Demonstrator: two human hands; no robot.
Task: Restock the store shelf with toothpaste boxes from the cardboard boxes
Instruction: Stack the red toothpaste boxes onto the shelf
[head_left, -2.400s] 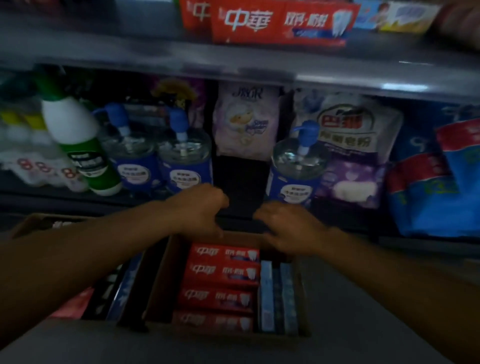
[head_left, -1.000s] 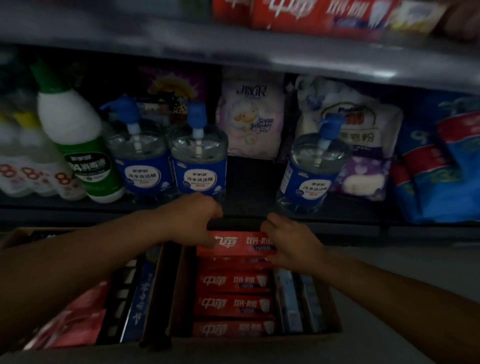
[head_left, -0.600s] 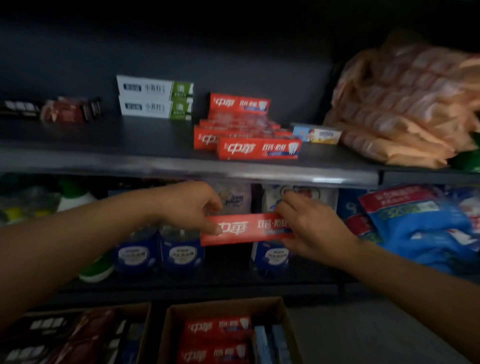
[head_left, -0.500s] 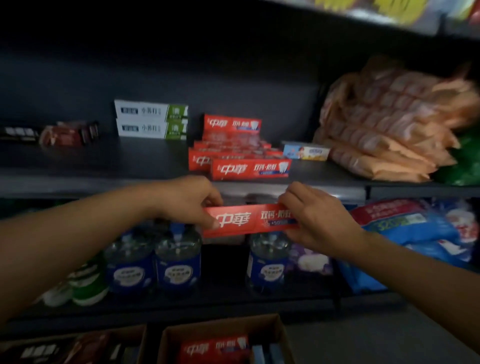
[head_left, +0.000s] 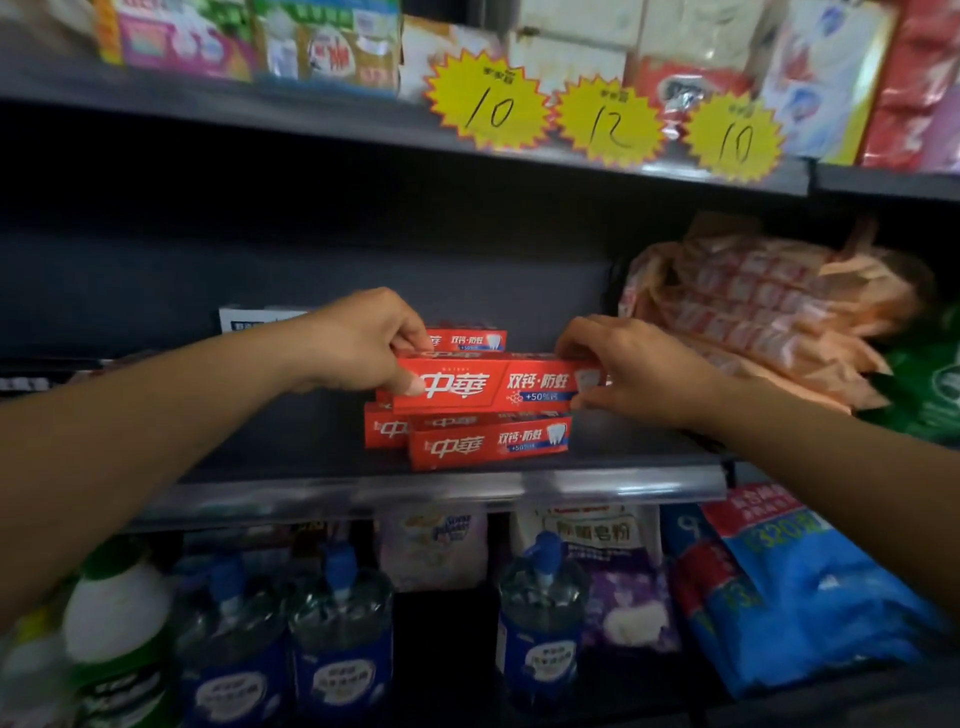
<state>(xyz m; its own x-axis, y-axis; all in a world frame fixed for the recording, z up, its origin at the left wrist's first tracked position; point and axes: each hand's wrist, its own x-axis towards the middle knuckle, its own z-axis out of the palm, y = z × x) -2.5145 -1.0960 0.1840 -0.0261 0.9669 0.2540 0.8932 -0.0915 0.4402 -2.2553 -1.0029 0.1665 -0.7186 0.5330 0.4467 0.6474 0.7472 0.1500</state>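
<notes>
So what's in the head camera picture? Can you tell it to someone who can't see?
Two hands hold a red toothpaste box by its ends, the left hand and the right hand, just above a pile of matching red boxes on a dark store shelf. Yellow price tags hang above; blue pump bottles stand below.

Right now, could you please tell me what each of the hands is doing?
Left hand: grips the left end of the red toothpaste box.
Right hand: pinches its right end.
</notes>
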